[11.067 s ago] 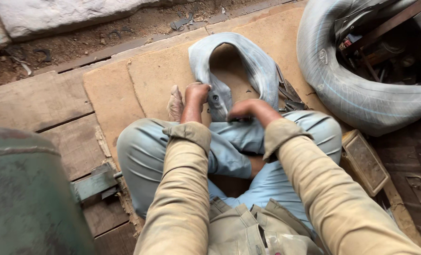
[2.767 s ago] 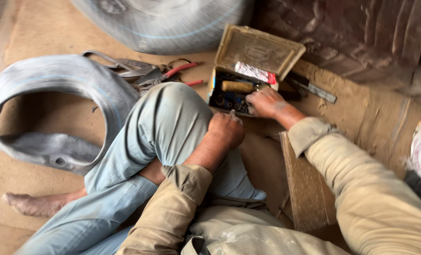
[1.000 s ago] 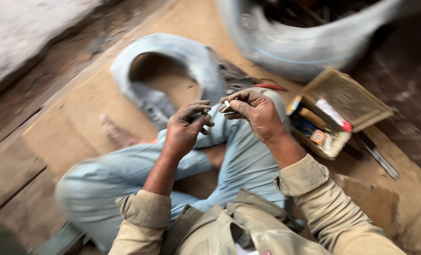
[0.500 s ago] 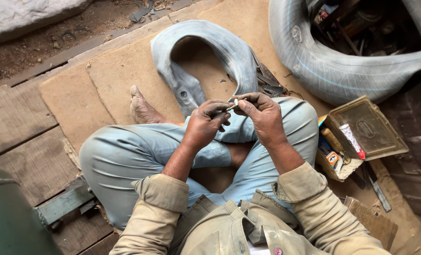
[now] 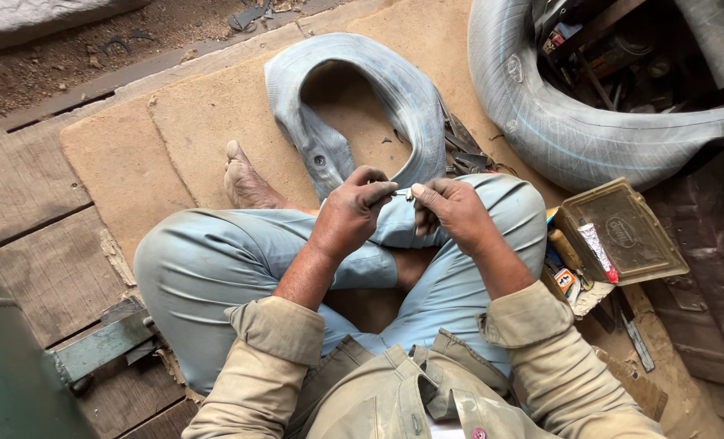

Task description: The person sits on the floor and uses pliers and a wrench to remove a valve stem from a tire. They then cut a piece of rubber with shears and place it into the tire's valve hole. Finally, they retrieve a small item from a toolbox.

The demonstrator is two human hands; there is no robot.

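A small metal piece (image 5: 402,193) is pinched between both hands, held above the crossed knees, just near of the folded grey inner tube (image 5: 354,97). The left hand (image 5: 354,215) has its fingers (image 5: 378,189) closed on the left end of the piece; the right hand (image 5: 455,210) has its fingers (image 5: 421,193) closed on the right end. What the piece is cannot be told, so small is it. A bare foot (image 5: 246,180) is seen left of the tube on the cardboard mat (image 5: 175,138). An open tin box (image 5: 614,236) of tools is set to the right, and a large tyre (image 5: 573,122) lies far right.
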